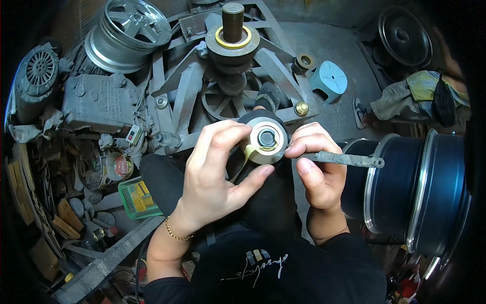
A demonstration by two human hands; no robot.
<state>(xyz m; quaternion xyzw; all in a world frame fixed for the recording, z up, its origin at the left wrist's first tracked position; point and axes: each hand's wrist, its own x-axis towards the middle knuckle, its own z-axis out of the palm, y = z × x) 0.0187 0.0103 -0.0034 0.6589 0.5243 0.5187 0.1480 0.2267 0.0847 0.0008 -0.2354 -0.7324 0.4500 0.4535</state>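
Note:
In front of my lap is a round cream-and-grey ring piece point(258, 153) that looks like a roll of tape. A dark hexagonal core shows in its middle, and a thin yellowish strip point(247, 156) hangs loose from its lower left. My left hand point(217, 172) curls round its left side, fingertips at the upper rim and thumb below. My right hand point(319, 169) grips a slim, dark grey bar-shaped tool point(349, 159) with a hole in its outer end. The tool's inner end is hidden by the fingers, which are close to the ring's right edge.
Ahead stands a steel frame with an upright shaft point(233, 23). A silver wheel rim point(126, 35), motor point(40, 68) and grey gearbox point(101, 101) crowd the left. Blue-black rims point(395, 182) are stacked right, beyond them a light-blue stool point(330, 81) and a person's legs point(400, 101).

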